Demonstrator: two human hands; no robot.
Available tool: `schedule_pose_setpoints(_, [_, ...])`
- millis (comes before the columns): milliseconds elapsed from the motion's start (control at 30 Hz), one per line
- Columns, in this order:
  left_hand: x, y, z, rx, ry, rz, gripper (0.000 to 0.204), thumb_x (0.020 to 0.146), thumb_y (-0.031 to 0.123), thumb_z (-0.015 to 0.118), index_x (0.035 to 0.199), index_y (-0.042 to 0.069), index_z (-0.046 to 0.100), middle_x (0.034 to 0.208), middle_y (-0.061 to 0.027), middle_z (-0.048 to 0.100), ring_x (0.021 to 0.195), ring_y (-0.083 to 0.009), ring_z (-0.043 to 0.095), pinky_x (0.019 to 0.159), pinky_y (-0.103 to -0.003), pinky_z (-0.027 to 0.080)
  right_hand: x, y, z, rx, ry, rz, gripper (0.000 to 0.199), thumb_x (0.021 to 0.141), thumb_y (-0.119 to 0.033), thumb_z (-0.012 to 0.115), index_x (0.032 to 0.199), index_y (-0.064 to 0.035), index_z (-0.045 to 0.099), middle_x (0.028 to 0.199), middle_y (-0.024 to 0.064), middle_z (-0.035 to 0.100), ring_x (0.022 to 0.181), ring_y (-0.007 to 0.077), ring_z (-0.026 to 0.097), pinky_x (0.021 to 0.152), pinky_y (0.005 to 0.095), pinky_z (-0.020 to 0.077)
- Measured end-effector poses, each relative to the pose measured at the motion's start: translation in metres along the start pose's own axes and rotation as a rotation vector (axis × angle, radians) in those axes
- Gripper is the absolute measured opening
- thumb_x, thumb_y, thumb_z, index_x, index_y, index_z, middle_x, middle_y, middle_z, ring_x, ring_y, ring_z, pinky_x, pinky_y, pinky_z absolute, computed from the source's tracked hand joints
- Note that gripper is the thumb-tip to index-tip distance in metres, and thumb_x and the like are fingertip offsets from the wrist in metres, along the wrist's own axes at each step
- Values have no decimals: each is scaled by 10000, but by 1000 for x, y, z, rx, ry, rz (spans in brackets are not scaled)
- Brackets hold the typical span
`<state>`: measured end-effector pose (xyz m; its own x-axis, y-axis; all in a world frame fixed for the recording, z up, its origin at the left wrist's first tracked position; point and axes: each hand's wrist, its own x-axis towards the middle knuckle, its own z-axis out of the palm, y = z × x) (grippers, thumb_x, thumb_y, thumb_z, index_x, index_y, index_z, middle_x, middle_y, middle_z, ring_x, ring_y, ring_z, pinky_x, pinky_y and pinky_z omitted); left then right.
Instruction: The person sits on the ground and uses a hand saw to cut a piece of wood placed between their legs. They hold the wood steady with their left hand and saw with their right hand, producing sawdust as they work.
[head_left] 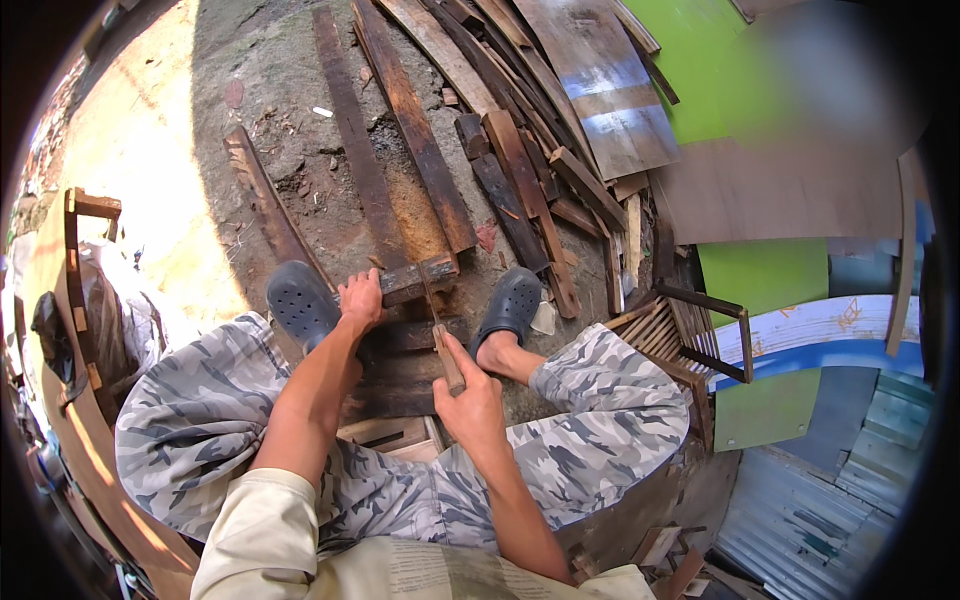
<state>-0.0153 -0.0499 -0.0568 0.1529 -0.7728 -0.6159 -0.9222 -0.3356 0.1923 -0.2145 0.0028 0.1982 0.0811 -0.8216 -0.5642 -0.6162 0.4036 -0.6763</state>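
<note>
- Saw blade (428, 290) looks thin to me, crossing the dark board (408, 284) just right of the left hand (360, 298); I can't make out its depth.
- Left hand bends its fingers over that board, covering its left end; how far they wrap beneath, I cannot tell.
- Right hand (470, 402) is closed round the wooden handle (447, 362), hiding its lower end from me.
- Dark planks (400, 336) between the hands are crossed by the handle.
- Clogs flank the work: one (302, 302) beside the left hand, another (510, 303) beyond the right.
- Loose timber (522, 190) lies farther ahead of the right hand.
</note>
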Motion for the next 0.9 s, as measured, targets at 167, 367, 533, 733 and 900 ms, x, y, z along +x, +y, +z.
schedule_pose_setpoints(167, [3, 4, 1, -2, 7, 23, 645, 734, 191, 829, 1283, 95, 505, 1299, -141, 601, 1267, -348, 544, 1038, -546, 434, 45, 19, 17, 45, 53, -87, 578, 833, -49, 625, 1409, -45, 571, 1237, 263, 675, 1157, 379, 665, 986, 380, 507])
schedule_pose_setpoints(367, [-1, 1, 4, 9, 27, 10, 604, 741, 175, 801, 1267, 90, 516, 1285, -147, 603, 1255, -351, 551, 1040, -551, 432, 5, 14, 1, 29, 43, -122, 581, 830, -47, 614, 1410, -60, 577, 1260, 239, 675, 1192, 350, 655, 1023, 370, 487])
schedule_pose_setpoints(533, [6, -2, 5, -21, 26, 21, 594, 740, 163, 785, 1265, 84, 518, 1290, -153, 599, 1267, -354, 542, 1046, -561, 428, 65, 4, 9, 1, -27, 62, 566, 836, -65, 627, 1401, -62, 588, 1241, 240, 685, 1150, 315, 681, 991, 352, 503])
schedule_pose_setpoints(733, [3, -5, 6, -28, 33, -4, 602, 735, 151, 784, 1271, 83, 518, 1295, -156, 598, 1279, -350, 538, 1063, -571, 420, 11, 21, -1, 33, 74, -210, 584, 839, -56, 623, 1420, -95, 574, 1200, 248, 691, 1154, 369, 662, 987, 400, 508])
schedule_pose_setpoints(900, [0, 2, 1, -41, 10, 20, 582, 751, 141, 770, 1273, 86, 520, 1296, -156, 597, 1273, -352, 542, 1071, -586, 413, 58, 11, 8, -7, -23, 5, 566, 847, -36, 616, 1412, -50, 574, 1259, 217, 687, 1164, 301, 672, 981, 323, 498])
